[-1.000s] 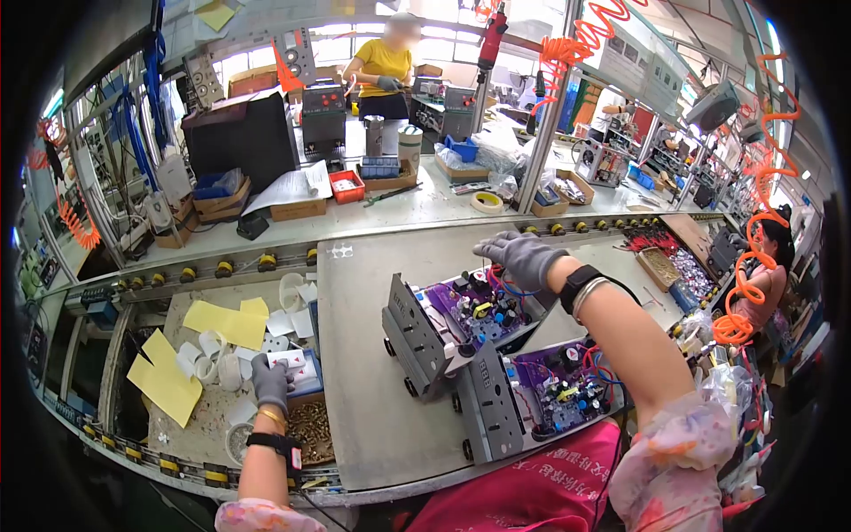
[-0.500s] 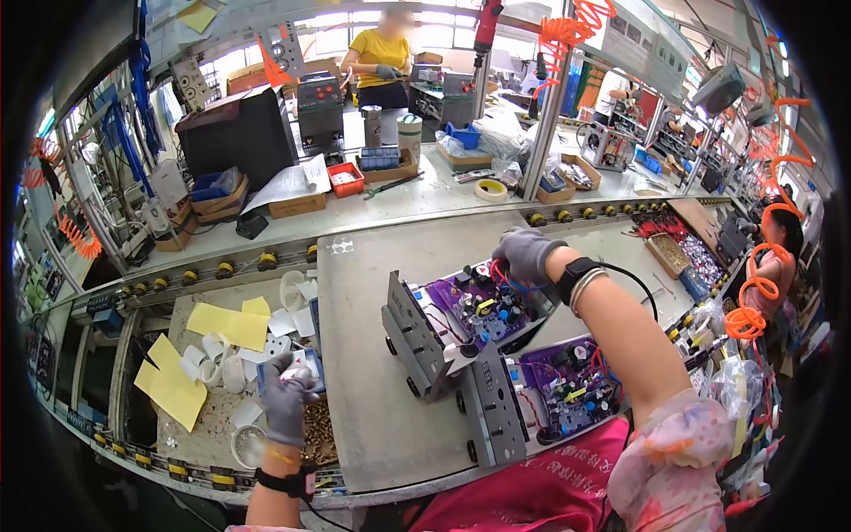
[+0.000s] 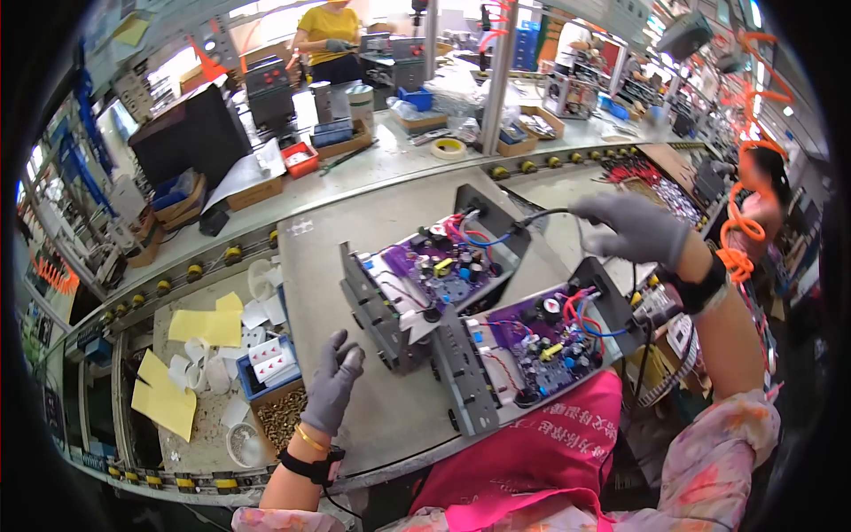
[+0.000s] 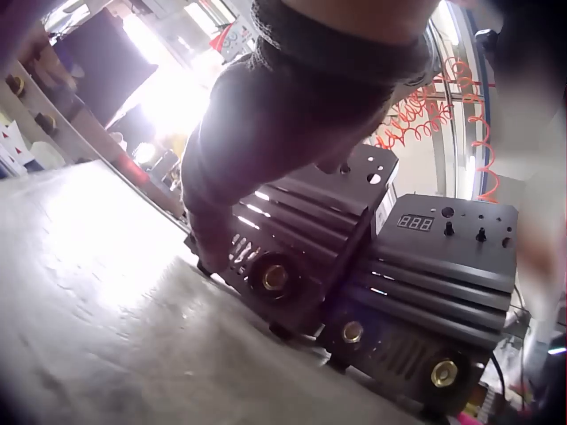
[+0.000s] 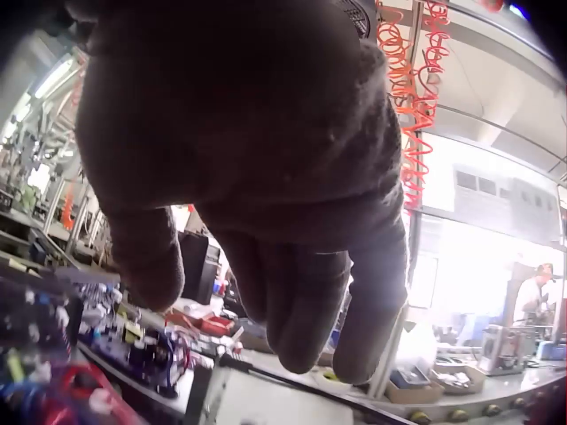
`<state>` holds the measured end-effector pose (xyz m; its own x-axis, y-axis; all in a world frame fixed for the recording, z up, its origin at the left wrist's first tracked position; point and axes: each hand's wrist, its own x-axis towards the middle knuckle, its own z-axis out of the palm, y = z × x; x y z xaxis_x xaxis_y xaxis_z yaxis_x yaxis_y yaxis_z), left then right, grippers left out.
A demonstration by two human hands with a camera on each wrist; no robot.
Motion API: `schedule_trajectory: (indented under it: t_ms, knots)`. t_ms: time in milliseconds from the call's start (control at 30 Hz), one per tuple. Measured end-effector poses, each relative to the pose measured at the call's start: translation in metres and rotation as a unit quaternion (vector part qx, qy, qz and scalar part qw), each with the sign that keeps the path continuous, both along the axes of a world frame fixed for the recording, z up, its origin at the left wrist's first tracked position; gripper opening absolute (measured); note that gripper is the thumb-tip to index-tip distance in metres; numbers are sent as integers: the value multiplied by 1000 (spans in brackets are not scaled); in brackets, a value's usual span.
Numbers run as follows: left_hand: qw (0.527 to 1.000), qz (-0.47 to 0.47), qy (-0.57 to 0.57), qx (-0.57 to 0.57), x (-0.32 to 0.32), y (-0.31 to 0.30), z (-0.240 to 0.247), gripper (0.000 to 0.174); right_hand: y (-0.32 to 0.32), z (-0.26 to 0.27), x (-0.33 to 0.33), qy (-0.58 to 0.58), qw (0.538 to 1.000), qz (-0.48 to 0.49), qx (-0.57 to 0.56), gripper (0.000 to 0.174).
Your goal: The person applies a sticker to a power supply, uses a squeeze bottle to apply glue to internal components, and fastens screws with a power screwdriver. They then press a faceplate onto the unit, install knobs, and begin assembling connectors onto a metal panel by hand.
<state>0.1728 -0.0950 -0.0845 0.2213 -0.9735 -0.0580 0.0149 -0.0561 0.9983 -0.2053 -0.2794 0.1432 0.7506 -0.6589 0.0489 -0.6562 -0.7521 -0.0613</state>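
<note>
Two grey metal device housings, the far housing (image 3: 377, 306) and the near housing (image 3: 470, 377), stand side by side with their tops off, showing purple circuit boards with coloured wires. My gloved left hand (image 3: 333, 383) hovers left of them, fingers loosely bent; light fingertips show, with no clear object between them. The left wrist view shows the front panels, a display cutout (image 4: 415, 223) and brass sockets. My gloved right hand (image 3: 634, 229) is raised right of the far housing, fingers spread and hanging down. A black cable (image 3: 548, 212) runs from that housing to behind the fingers.
A blue bin (image 3: 285, 356) holds white labels with red marks, beside a box of small brass parts (image 3: 282, 417). Yellow sheets (image 3: 206, 327) lie at left. Rollers (image 3: 232, 254) line the conveyor; a tape roll (image 3: 448, 148) sits on the far bench. A person in yellow (image 3: 328, 35) stands beyond.
My left hand has left the label bin and moved right, towards the housings. The right hand has gone from the far housing's wires out to the right. The head view has turned right.
</note>
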Motion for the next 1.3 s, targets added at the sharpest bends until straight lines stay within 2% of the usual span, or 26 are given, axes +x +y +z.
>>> schedule_trajectory:
  t_ms: [33,67,133,200,233,267,333,367,400,467,567,667,733,800,867,933,1000,1067,1133,1167,1233,1267,1300]
  knots:
    - [999,6,8,33,1,-6,-2,58,14,-9,-16,32,998,-57,27,54]
    - [997,25,63,27,5,-15,-19,56,32,-17,-37,62,989,-124,47,56]
    - [991,46,115,39,4,-31,-17,55,70,-21,-44,121,954,-212,173,54]
    - [991,133,-4,33,6,-51,-11,52,83,-63,-68,-12,971,-149,184,46]
    - [974,189,-112,-52,17,-71,-28,50,87,-77,-72,-49,974,-155,157,40]
    - [935,248,-215,-135,29,-94,-39,49,86,-86,-74,-85,975,-156,131,36]
    - [950,176,-194,-169,34,-114,-9,51,75,-95,-74,-78,973,-168,138,38]
    - [969,132,73,-197,44,-133,-25,54,69,-90,-67,-25,969,-186,162,38]
    - [984,80,112,-116,63,-151,-35,56,62,-85,-61,26,960,-205,187,39]
    - [987,-1,160,15,87,-178,-52,58,54,-98,-61,4,971,-194,139,38]
    - [977,-27,210,-15,94,-191,-66,56,73,-100,-63,-107,962,-220,121,34]
    - [962,-77,255,-67,110,-209,-68,55,118,-98,-77,-196,935,-267,125,31]
    - [942,-119,291,-115,122,-217,-72,53,148,-126,-92,-241,935,-257,43,25]
    - [963,-45,247,-95,107,-212,-61,48,191,-146,-104,-340,906,-252,-35,24]
    - [978,34,175,-107,83,-198,-39,44,223,-161,-117,-306,909,-281,-35,24]
    - [984,99,67,-130,56,-175,-9,39,243,-192,-125,-340,896,-278,-60,24]
    - [980,108,-42,-164,33,-155,15,34,259,-212,-132,-363,882,-294,-68,25]
    - [960,60,-151,-228,15,-144,35,29,267,-227,-135,-405,867,-283,-61,26]
    - [883,-4,-311,-352,-3,-143,48,34,271,-233,-135,-426,856,-280,-81,26]
    - [842,-47,-399,-359,-13,-137,61,34,271,-234,-135,-425,854,-279,-109,27]
    - [732,-130,-562,-362,-45,-114,96,38,270,-239,-133,-422,849,-274,-161,29]
    - [719,-169,-512,-438,-87,-94,128,29,272,-246,-133,-421,848,-277,-165,31]
    - [698,-201,-511,-460,-82,-99,123,25,273,-253,-133,-420,847,-279,-170,34]
